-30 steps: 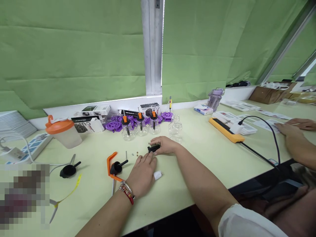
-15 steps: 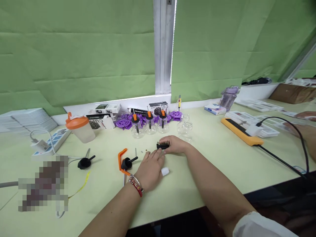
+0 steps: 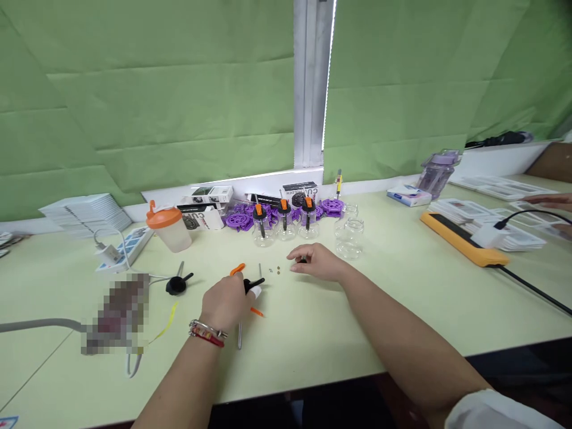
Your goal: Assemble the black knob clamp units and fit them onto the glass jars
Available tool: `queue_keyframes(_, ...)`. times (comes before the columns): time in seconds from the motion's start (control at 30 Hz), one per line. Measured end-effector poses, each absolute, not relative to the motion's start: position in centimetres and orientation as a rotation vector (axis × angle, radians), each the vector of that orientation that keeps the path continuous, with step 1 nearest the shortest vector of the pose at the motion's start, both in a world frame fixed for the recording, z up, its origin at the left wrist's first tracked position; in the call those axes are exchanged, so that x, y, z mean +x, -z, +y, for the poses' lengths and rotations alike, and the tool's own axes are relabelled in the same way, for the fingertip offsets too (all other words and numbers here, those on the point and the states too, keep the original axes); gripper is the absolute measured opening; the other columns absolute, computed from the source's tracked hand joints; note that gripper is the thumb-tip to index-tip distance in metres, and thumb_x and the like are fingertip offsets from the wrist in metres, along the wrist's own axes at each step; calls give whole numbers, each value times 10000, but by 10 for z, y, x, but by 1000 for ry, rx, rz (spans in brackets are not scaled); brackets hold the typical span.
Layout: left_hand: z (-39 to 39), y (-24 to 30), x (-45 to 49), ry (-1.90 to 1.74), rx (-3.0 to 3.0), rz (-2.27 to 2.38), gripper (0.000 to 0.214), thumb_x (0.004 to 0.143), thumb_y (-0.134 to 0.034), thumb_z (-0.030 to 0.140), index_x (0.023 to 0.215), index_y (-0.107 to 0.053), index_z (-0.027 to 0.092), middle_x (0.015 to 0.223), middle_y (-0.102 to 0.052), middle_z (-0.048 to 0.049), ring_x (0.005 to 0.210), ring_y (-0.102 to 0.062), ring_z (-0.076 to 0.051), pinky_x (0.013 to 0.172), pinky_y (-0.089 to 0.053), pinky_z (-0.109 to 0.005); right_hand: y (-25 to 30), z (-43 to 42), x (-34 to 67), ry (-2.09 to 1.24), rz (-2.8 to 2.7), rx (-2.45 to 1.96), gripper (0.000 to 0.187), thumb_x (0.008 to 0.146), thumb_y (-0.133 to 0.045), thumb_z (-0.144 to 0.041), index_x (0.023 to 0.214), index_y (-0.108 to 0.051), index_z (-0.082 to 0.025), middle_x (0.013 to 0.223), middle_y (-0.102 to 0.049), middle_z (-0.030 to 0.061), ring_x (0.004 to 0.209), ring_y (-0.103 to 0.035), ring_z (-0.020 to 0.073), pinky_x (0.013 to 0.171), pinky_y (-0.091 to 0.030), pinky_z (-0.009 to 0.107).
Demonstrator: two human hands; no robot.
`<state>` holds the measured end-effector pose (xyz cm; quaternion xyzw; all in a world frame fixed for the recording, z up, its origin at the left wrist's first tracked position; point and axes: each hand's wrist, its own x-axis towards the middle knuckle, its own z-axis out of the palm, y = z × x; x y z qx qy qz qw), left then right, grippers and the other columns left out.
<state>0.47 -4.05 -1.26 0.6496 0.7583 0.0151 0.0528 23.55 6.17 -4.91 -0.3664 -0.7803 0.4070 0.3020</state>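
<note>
My left hand (image 3: 224, 301) is closed on an orange bracket with a black pump head (image 3: 249, 282) lying on the pale green table (image 3: 313, 333). A white cover sits on one fingertip. My right hand (image 3: 316, 263) rests a little farther back, with its fingers curled over a small black part (image 3: 303, 260) that is mostly hidden. A few tiny brownish bits (image 3: 275, 270) lie between the two hands. A thin metal rod (image 3: 240, 337) lies just right of my left wrist.
Behind the hands stand three glass bottles with orange-black tops (image 3: 283, 224), two empty jars (image 3: 351, 231), purple gears (image 3: 236, 219) and small boxes. An orange-lidded cup (image 3: 168, 227), a power strip (image 3: 128, 245) and a loose pump head (image 3: 177, 285) lie left. A yellow bar (image 3: 461, 239) and another person's hand (image 3: 543, 201) are right.
My left hand has moved left, away from the small black part, and closed on the orange bracket with the pump head. My right hand stays on the black part. The view has turned left.
</note>
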Motion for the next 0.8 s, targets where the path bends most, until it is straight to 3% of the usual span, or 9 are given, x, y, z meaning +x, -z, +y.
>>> queue_keyframes(0.1, -44, 18, 12, -20, 2049, 2298, 217, 792, -466, 380, 824, -565, 190, 767, -666, -100, 715, -639, -252, 545, -404, -313, 41, 39, 211, -1288, -2049, -987, 305, 786, -624, -404, 968, -703, -173, 825, -711, 43, 729, -656, 159, 677, -496, 263)
queue_keyframes(0.23, -47, 21, 13, -119, 2183, 2216, 128, 772, -485, 296, 814, -554, 197, 777, -662, -77, 684, -625, -223, 546, -394, -302, 44, 14, 178, -1505, -2019, -1165, 282, 832, -569, -403, 740, -647, -148, 598, -649, 20, 502, -607, 116, 480, -422, 209)
queue_keyframes(0.37, -47, 26, 14, -334, 2345, 2046, 153, 742, -521, 246, 881, -566, 200, 879, -653, -60, 734, -606, -201, 577, -396, -290, 55, 2, 161, -1716, -1779, -1275, 272, 848, -558, -351, 669, -570, -146, 571, -628, 28, 413, -563, 107, 355, -354, 197)
queue_keyframes(0.6, -31, 50, 1, -973, 1886, 1608, 400, 689, -668, 355, 1027, -554, 176, 828, -592, -18, 627, -511, -126, 590, -430, -262, 51, -1, 173, -1833, -1338, -1127, 217, 876, -443, -109, 724, -597, -93, 556, -596, 18, 392, -495, 66, 359, -368, 180)
queue_keyframes(0.8, -30, 43, 0, -1138, 1591, 1450, 333, 775, -581, 461, 924, -594, 163, 723, -530, 5, 613, -458, -111, 573, -394, -241, 42, 2, 181, -1892, -1224, -947, 136, 859, -527, -148, 835, -641, -77, 591, -619, 24, 397, -454, 46, 384, -332, 173)
